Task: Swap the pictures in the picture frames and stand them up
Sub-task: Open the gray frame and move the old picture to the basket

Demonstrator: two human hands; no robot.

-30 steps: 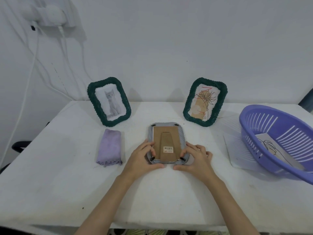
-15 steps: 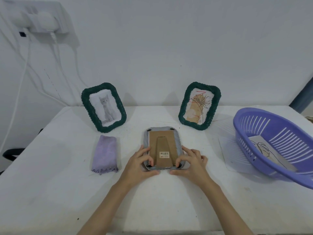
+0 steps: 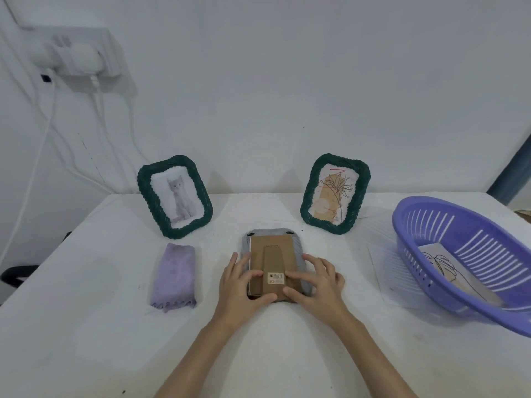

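Left hand (image 3: pixel 240 285) and right hand (image 3: pixel 317 282), fingers curled, pinching the cardboard back of a grey frame (image 3: pixel 272 264) (face down) at lower centre. Beyond: white table (image 3: pixel 86 326), green frames (image 3: pixel 175 196) (image 3: pixel 334 193), purple basket (image 3: pixel 465 259), white wall (image 3: pixel 287 81).

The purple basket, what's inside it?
Inside the purple basket lies a sheet of paper with a line drawing, leaning against the slatted wall. The near rim covers its lower edge, so whether anything lies beneath it cannot be seen.
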